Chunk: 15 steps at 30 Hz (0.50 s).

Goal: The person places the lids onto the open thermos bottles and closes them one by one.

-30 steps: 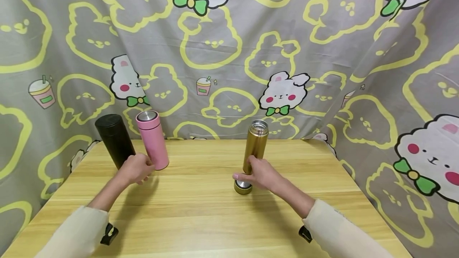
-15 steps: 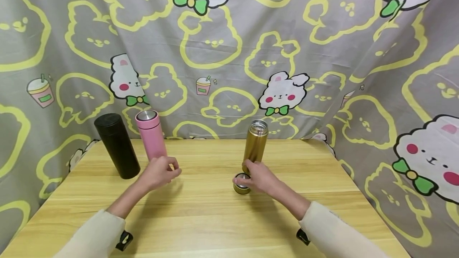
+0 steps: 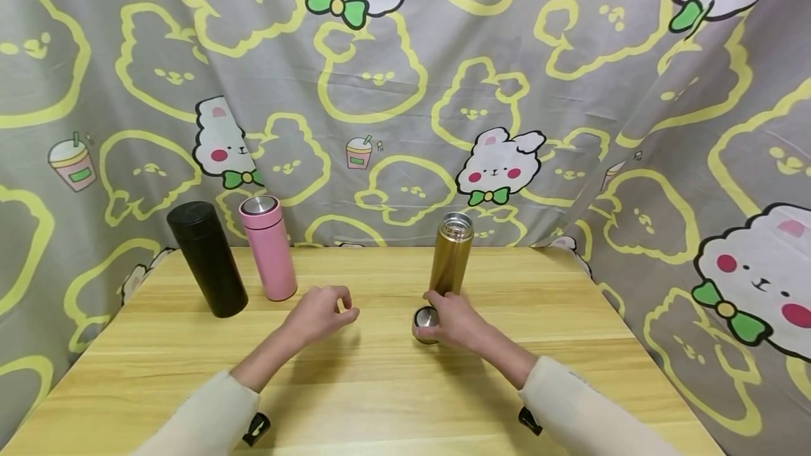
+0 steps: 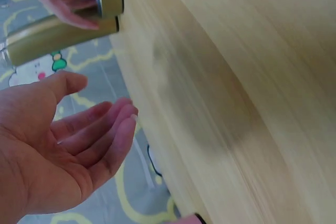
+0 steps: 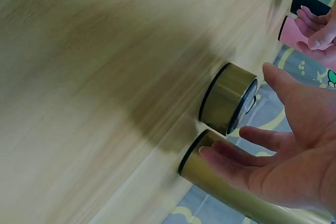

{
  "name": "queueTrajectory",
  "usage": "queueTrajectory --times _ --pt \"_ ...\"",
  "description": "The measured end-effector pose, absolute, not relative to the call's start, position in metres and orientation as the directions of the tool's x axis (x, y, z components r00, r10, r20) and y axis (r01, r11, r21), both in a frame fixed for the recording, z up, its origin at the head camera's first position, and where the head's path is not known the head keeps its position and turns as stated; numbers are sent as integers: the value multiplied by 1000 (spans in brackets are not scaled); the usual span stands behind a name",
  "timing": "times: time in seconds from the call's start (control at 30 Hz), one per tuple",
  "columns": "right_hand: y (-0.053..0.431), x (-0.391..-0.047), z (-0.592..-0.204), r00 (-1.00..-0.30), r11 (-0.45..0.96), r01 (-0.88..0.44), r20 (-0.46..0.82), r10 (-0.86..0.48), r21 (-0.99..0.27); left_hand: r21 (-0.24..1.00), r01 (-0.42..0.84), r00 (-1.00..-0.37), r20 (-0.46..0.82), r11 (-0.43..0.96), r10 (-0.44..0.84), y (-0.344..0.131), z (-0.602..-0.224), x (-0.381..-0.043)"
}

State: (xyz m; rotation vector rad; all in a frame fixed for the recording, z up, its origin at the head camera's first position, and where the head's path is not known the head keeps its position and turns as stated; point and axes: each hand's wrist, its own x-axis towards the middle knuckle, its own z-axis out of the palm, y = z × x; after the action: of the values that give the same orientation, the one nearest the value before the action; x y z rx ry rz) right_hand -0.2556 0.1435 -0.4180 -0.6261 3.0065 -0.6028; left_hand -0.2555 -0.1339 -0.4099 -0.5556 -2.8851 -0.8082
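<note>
- Gold bottle stands uncapped on the counter, cap just in front of it.
- I've got the right grip spread around the cap; can't tell if it's touching.
- Left grip: left of the bottle, tips apart.
- Pink bottle, black bottle: well left of gold.

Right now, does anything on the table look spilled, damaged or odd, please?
Nothing looks spilled or damaged. The gold bottle alone stands open, its lid beside it, unlike the capped pink bottle and black bottle.
</note>
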Motion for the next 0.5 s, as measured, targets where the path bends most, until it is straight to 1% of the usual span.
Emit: queueTrajectory --times 0.1,0.23,0.37,0.5 --pt "143 -256 -421 -918 842 -382 55 -392 -381 483 364 -931 171 797 321 -125 -412 -254" --pt "142 -256 -425 -913 837 -388 36 -407 -385 512 379 -923 146 771 357 -115 -413 -250" --pt "142 -256 -428 -901 827 -419 60 -429 -374 532 404 -909 144 744 391 -108 -413 -248" --pt "142 -257 -429 -899 819 -425 76 -431 -385 536 406 -909 155 740 387 -104 -413 -248"
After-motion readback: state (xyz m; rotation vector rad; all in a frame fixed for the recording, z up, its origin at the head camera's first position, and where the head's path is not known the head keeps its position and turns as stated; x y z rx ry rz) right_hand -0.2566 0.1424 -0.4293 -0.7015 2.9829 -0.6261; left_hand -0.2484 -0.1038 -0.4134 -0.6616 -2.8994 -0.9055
